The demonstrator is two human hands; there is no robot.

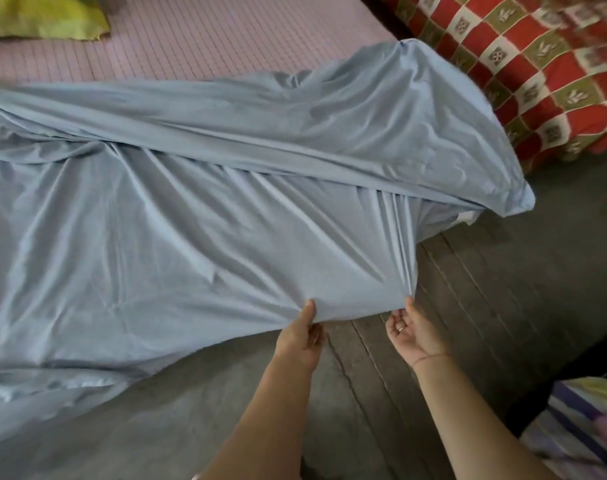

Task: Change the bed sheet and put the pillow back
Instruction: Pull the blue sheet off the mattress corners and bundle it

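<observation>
**Head view: spreading the fresh sheet.** The left hand (pixel 300 336) pinches the near hem of the pale blue sheet (pixel 191 220), thumb on top and fingers beneath. The right hand (pixel 413 332) lies palm up just beside it, fingers loosely curled. Its thumb tip meets the sheet's corner, where folds gather, but whether it truly pinches the cloth cannot be told.

Ahead of both hands the sheet runs crumpled and partly doubled over itself. Farther ahead, the pink checked mattress (pixel 226 39) lies uncovered, with the yellow-green pillow (pixel 42 19) far ahead and to the left of the left hand. A red checked blanket (pixel 537 64) lies ahead and to the right of the right hand. Beneath the hands is a grey planked surface (pixel 468 306) (floor or bed base, unclear).

**Likely hazards.**
- If the right hand's hold is only a touch, a pull would probably tug the hem from one side and skew the sheet.
- The doubled fold ahead may trap itself and resist flattening.
- Slack cloth near the left hand could drag on the grey surface and pick up dirt.
</observation>
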